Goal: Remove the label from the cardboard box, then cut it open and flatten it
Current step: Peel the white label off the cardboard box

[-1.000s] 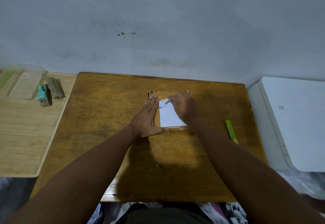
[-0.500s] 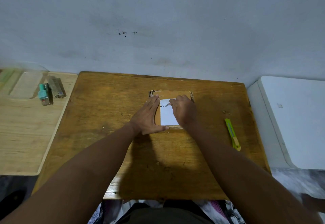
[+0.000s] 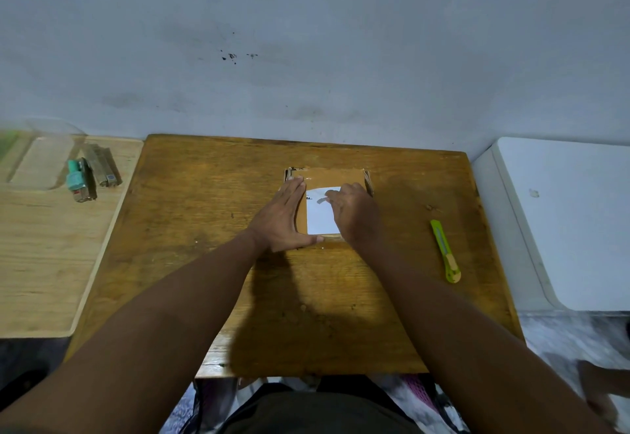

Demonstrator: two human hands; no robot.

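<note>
Cardboard box (image 3: 335, 174) flat | long axis toward wall | label (image 3: 320, 217) upward

You are in a plain home room, at a makeshift work corner. The worn brown wooden tabletop (image 3: 211, 263) is pushed against a bare, stained grey-white wall (image 3: 306, 41). Left of the tabletop sits a pale wooden side surface (image 3: 37, 256) with a small teal-capped bottle (image 3: 75, 177) on it; right of the tabletop stands a white plastic-looking surface (image 3: 572, 222). Patterned fabric (image 3: 416, 396) shows below its near edge.
</note>
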